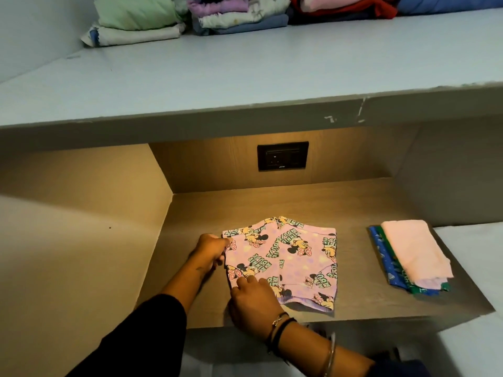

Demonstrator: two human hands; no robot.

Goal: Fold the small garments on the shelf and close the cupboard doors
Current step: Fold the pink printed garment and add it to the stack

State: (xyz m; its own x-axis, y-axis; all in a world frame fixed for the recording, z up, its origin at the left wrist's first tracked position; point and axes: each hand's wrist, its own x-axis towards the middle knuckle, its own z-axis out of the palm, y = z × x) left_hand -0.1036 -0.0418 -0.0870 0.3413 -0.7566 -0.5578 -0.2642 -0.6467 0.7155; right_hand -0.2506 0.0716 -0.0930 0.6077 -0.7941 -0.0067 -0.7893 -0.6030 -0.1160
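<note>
A small pink garment printed with cartoon mice lies flat on the wooden shelf. My left hand pinches its upper left edge. My right hand, with bracelets on the wrist, grips the lower left corner of the same garment. To the right on the shelf sits a stack of folded garments, pale pink on top with blue and green ones under it.
A black wall socket sits in the lit back panel of the niche. Above it a grey upper shelf carries piles of folded clothes. Side panels close the niche at left and right.
</note>
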